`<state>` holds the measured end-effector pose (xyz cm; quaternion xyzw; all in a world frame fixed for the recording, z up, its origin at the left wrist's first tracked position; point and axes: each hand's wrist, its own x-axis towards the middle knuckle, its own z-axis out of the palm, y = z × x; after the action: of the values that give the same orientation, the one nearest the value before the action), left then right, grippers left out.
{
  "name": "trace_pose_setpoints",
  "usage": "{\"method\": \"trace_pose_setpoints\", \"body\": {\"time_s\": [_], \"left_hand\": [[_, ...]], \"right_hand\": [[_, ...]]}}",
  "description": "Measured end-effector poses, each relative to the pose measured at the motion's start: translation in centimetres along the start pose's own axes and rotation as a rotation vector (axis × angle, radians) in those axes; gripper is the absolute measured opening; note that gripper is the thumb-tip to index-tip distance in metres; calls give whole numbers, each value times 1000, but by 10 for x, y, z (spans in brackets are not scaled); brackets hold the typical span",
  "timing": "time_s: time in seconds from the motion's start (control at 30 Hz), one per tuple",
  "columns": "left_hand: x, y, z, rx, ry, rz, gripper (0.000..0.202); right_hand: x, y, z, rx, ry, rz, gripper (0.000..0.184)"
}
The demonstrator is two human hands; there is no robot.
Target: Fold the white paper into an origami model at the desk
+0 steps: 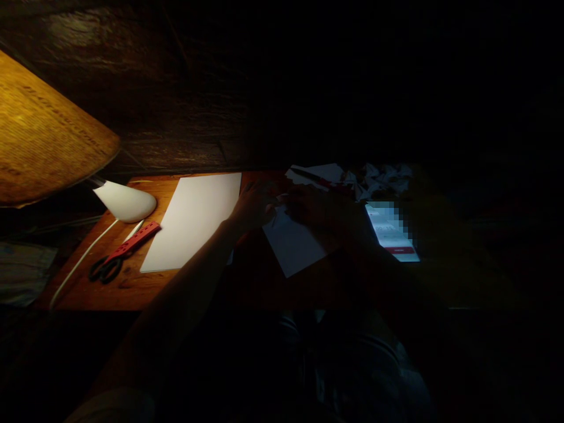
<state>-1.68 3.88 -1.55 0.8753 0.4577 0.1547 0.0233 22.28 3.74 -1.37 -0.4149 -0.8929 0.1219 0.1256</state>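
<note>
Both hands meet at the top edge of a small sheet of paper (296, 247) lying at a slant in the middle of the wooden table. My left hand (255, 202) pinches its upper left part, where a bit of the edge looks folded or raised. My right hand (308, 205), deep in shadow, closes on the upper right part; its fingers show only faintly. Left of my left hand lies a larger white sheet (194, 226). Past my right hand is another piece of paper (324, 171) with a dark, slim tool (308, 174) on it.
A lamp with a yellow printed shade (48, 141) and white base (127, 201) stands at the left, its cord (83, 255) trailing forward. Scissors (108, 267) and a red ruler-like strip (136, 239) lie nearby. Crumpled or folded papers (383, 179) and a lit phone (392, 232) are right.
</note>
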Motion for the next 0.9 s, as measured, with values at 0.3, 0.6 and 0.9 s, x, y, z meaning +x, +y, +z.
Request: {"method": "trace_pose_setpoints", "body": {"time_s": [0.3, 0.6, 0.9], "left_hand": [[-1, 8, -10, 7, -9, 75, 19], [-5, 11, -16, -35, -68, 75, 21], [-8, 12, -23, -97, -174, 67, 13]], "right_hand": [[-2, -5, -9, -72, -52, 40, 54], [-3, -12, -14, -43, -43, 57, 49], [0, 0, -5, 48, 8, 45, 51]]}}
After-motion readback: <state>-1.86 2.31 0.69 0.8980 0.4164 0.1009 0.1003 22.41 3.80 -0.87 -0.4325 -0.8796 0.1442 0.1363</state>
